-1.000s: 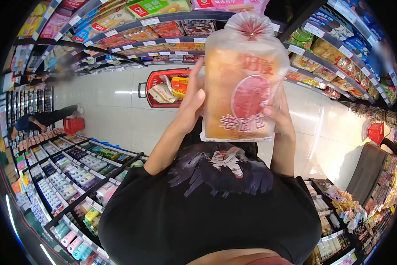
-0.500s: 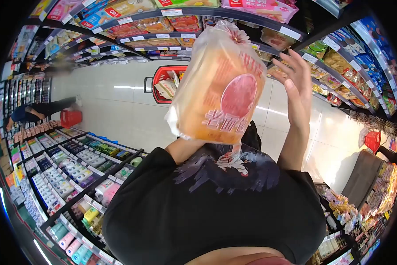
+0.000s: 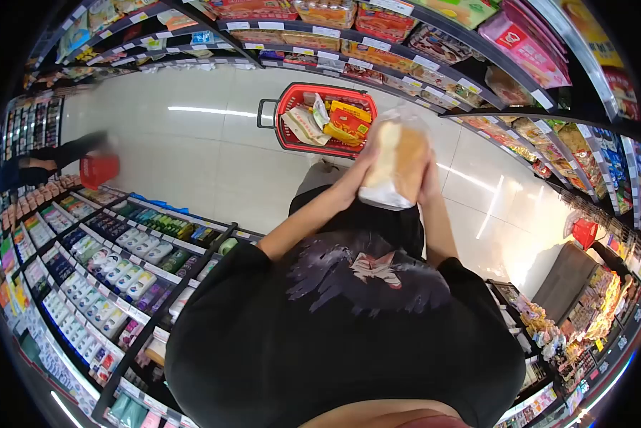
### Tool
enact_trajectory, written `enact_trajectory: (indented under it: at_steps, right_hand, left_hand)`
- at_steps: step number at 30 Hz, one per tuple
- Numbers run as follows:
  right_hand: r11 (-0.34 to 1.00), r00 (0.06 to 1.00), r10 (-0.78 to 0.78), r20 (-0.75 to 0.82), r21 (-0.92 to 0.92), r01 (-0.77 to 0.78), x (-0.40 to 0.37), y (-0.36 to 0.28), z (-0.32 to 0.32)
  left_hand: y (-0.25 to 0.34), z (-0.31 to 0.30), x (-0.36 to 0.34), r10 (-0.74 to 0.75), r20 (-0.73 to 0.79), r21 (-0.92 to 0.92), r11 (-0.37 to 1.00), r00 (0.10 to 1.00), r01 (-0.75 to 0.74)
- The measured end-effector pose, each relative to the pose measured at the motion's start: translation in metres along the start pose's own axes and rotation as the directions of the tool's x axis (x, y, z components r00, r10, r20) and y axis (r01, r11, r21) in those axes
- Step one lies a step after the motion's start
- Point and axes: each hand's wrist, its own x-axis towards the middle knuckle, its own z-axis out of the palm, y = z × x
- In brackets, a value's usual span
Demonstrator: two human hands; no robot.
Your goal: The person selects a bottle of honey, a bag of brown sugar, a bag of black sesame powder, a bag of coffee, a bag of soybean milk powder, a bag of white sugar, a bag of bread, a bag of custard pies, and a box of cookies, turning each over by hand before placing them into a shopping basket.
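Between my two hands is a bag of bread (image 3: pixel 396 162), a loaf in clear wrapping, held in front of my body. My left hand (image 3: pixel 354 178) is closed against its left side. On the right side, my right hand (image 3: pixel 429 180) grips the wrapping. The far fingers of both hands are partly hidden by the bag. Just beyond the bread, a red shopping basket (image 3: pixel 290 94) stands on the floor. Inside it are a yellow-and-red packet (image 3: pixel 347 123) and a pale packet (image 3: pixel 305 125).
Shelves of packaged food (image 3: pixel 327 32) curve along the far side and right. A shelf of toiletries (image 3: pixel 121 267) runs along the left. At far left, a person (image 3: pixel 46 160) is beside another red basket (image 3: pixel 99 170). Pale floor tiles (image 3: pixel 192 150) lie between the shelves.
The bread has moved lower and away from my face, turning to show its side. My right hand, open and apart before, now holds it. The basket shows more fully.
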Motion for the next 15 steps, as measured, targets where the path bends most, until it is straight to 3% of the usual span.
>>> enact_trajectory:
  at_steps: [1, 3, 4, 6, 8, 9, 10, 11, 12, 13, 15]
  right_hand:
    - [0.998, 0.997, 0.045, -0.061, -0.044, -0.048, 0.005, 0.011, 0.015]
    - [0.99, 0.992, 0.078, -0.098, -0.114, -0.089, 0.028, 0.033, 0.018]
    - [0.969, 0.988, 0.103, -0.113, -0.211, -0.125, 0.048, 0.048, 0.009]
    - [0.936, 0.981, 0.135, -0.136, -0.308, -0.172, 0.081, 0.067, 0.006]
    - [0.619, 0.992, -0.084, -0.098, -0.785, -0.025, 0.115, 0.087, 0.022]
    - [0.532, 0.987, -0.084, -0.136, -0.843, -0.071, 0.137, 0.098, 0.026]
    - [0.437, 0.982, -0.083, -0.171, -0.891, -0.118, 0.159, 0.11, 0.029]
    - [0.427, 0.985, -0.065, -0.161, -0.897, -0.119, 0.178, 0.117, 0.036]
    - [0.322, 0.985, -0.021, -0.174, -0.933, -0.158, 0.195, 0.123, 0.047]
    - [0.214, 0.98, 0.02, -0.199, -0.956, -0.198, 0.209, 0.132, 0.05]
    - [0.155, 0.977, 0.027, -0.21, -0.965, -0.212, 0.249, 0.165, 0.029]
  left_hand:
    - [0.004, -0.01, -0.003, 0.036, -0.08, 0.032, 0.999, 0.996, -0.034]
    - [0.026, -0.032, -0.015, -0.147, -0.173, 0.035, 0.987, 0.974, 0.155]
    - [0.029, -0.051, -0.013, -0.153, -0.175, 0.03, 0.986, 0.973, 0.161]
    - [0.018, -0.102, -0.001, 0.034, -0.428, 0.304, 0.946, 0.903, 0.109]
    - [0.015, -0.134, 0.01, 0.081, -0.48, 0.387, 0.913, 0.873, 0.128]
    - [0.009, -0.154, 0.017, 0.136, -0.527, 0.469, 0.87, 0.839, 0.154]
    - [-0.009, -0.192, 0.033, 0.154, -0.561, 0.438, 0.889, 0.813, 0.133]
    - [-0.019, -0.223, 0.048, 0.159, -0.576, 0.426, 0.896, 0.802, 0.129]
    - [-0.026, -0.252, 0.061, 0.199, -0.581, 0.372, 0.927, 0.789, 0.04]
    - [-0.033, -0.272, 0.069, 0.231, -0.586, 0.315, 0.948, 0.776, -0.044]
    - [-0.021, -0.276, 0.079, 0.189, -0.663, 0.274, 0.962, 0.724, 0.0]
